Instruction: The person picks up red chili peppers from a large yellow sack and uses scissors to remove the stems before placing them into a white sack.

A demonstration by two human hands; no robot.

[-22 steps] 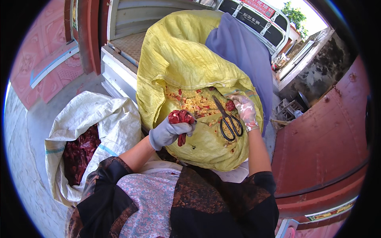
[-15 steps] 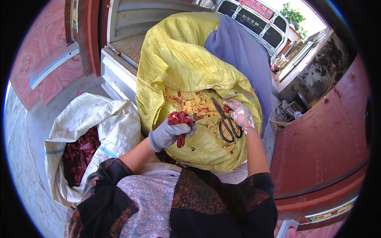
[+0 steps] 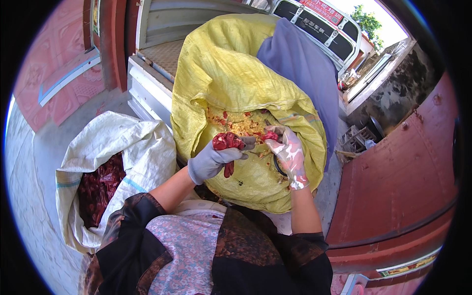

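Note:
My left hand (image 3: 209, 161), in a grey glove, is closed around a bunch of dried red chili peppers (image 3: 226, 141), with some fingers stretched to the right. Close beside it, my right hand (image 3: 292, 156), in a pink-and-white camouflage glove, pinches a red chili pepper (image 3: 269, 135). Both hands are over the mouth of a large yellow woven sack (image 3: 231, 69). Yellow seeds and red scraps (image 3: 244, 127) lie in its opening. A pair of scissors (image 3: 279, 168) rests on the sack; only part of the black handle shows past my right hand.
To the left stands a white woven sack (image 3: 147, 140) holding dark red chili peppers (image 3: 101, 189). A truck bed (image 3: 160, 56) is behind the yellow sack, which has a purple-grey cloth (image 3: 300, 59) beside it. On the right is a red metal door (image 3: 393, 182).
My right hand has moved left and slightly nearer to me, bringing a red pepper to my left hand and covering most of the scissors. Fingers of my left hand have straightened somewhat.

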